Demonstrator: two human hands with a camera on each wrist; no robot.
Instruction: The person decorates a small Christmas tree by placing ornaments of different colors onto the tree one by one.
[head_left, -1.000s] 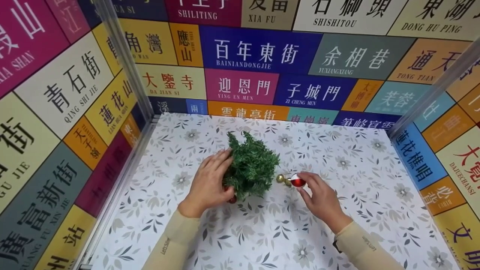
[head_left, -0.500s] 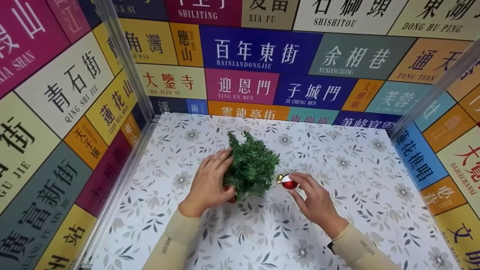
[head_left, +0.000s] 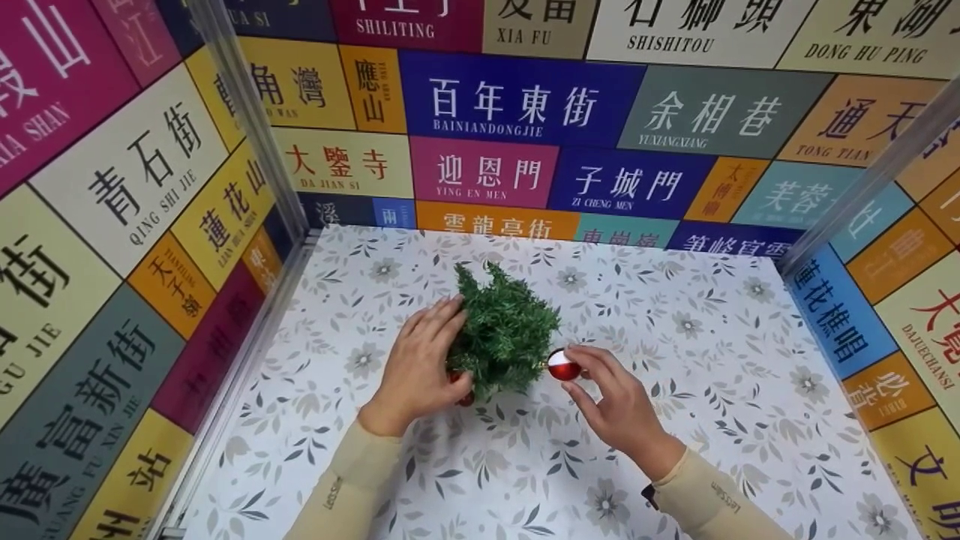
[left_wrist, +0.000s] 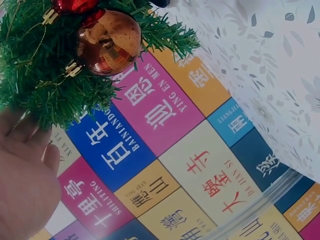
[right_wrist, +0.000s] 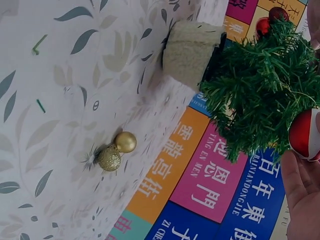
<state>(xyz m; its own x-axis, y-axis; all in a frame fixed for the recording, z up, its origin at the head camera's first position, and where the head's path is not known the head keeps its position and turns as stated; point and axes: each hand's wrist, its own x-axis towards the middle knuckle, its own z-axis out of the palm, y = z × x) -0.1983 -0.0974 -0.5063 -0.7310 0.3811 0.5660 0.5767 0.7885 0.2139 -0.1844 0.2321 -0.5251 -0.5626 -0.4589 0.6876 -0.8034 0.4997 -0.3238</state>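
Ornament brought to the tree's right flank — red-and-white bauble [head_left: 562, 364] pinched in the fingertips of the right hand [head_left: 611, 409], held against the needles.

Tree [head_left: 504, 337] is steadied from the left by the left hand [head_left: 420, 371], whose fingers are curled round the lower branches; it stands on the floral-patterned table [head_left: 675, 420], near the middle. For a clean hang, the bauble's loop would best be slid over a firm branch tip while the tree is kept from tipping, and the pinch eased only once the loop is seated. The tree is small, dense and dark green, with a pale wrapped base [right_wrist: 190, 52]; red baubles [right_wrist: 264, 26] and a copper one [left_wrist: 109, 42] are seen among its branches. Two gold baubles [right_wrist: 116, 150] lie on the table, apart from the tree.
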